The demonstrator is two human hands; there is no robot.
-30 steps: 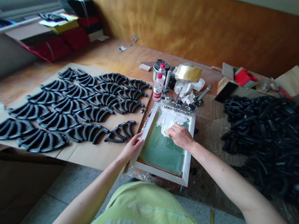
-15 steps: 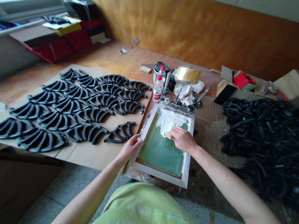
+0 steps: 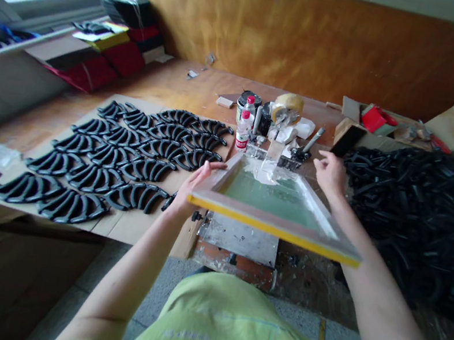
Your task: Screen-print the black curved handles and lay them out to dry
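Note:
A screen-printing frame (image 3: 275, 221) with green mesh (image 3: 268, 197) is tilted, its yellow near edge raised above a metal base plate (image 3: 241, 238). My left hand (image 3: 193, 184) grips the frame's left side, thumb hidden. On the far end of the mesh, a flat squeegee (image 3: 273, 156) leans in a smear of white ink (image 3: 262, 170). To the right of the frame, my right hand (image 3: 330, 175) is in the air with nothing in it, its index finger stretched out and the others loosely bent.
Black curved parts (image 3: 89, 175) lie in rows on cardboard (image 3: 164, 229) at left. A heap of similar black parts (image 3: 419, 227) is at right. Behind the frame stand bottles (image 3: 243, 132), a dark tub (image 3: 243, 102) and a tape roll (image 3: 287, 107). Boxes (image 3: 92, 61) line the window side.
The frame's near edge has risen from the base plate, with my left hand at its side. My right hand has let go of the squeegee and moved right and away from me.

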